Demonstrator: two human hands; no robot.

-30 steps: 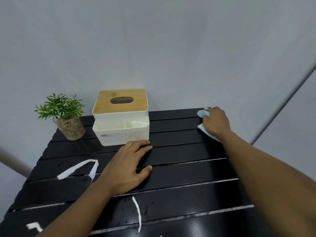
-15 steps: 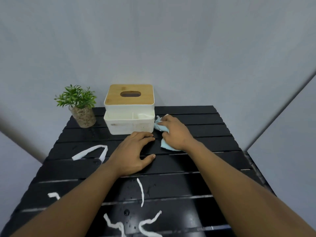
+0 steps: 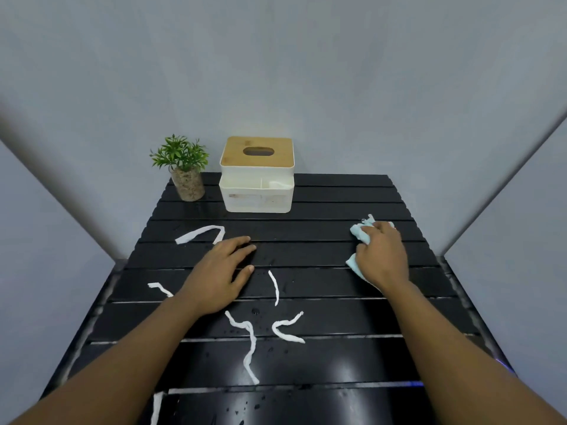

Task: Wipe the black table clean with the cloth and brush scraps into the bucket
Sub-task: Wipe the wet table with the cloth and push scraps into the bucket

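Note:
The black slatted table (image 3: 331, 197) fills the lower half of the view, with water drops on its near slats. My right hand (image 3: 382, 256) presses a light blue cloth (image 3: 359, 233) onto the table near the right edge. My left hand (image 3: 221, 276) lies flat, palm down, fingers apart, on the middle of the table, holding nothing. Several white paper scraps lie around it: a bent strip (image 3: 199, 234) at the back left, a thin strip (image 3: 274, 286) to its right, a long twisted strip (image 3: 248, 348) and a curved strip (image 3: 287, 328) nearer to me. No bucket is in view.
A white tissue box (image 3: 257, 191) with a wooden lid stands at the back middle. A small green plant in a glass pot (image 3: 185, 171) stands to its left. Grey walls close in behind and on both sides of the table.
My right hand has swept the cloth from beside the tissue box out to the right side of the table. The view has pulled back, showing more scraps near me. My left hand stays flat.

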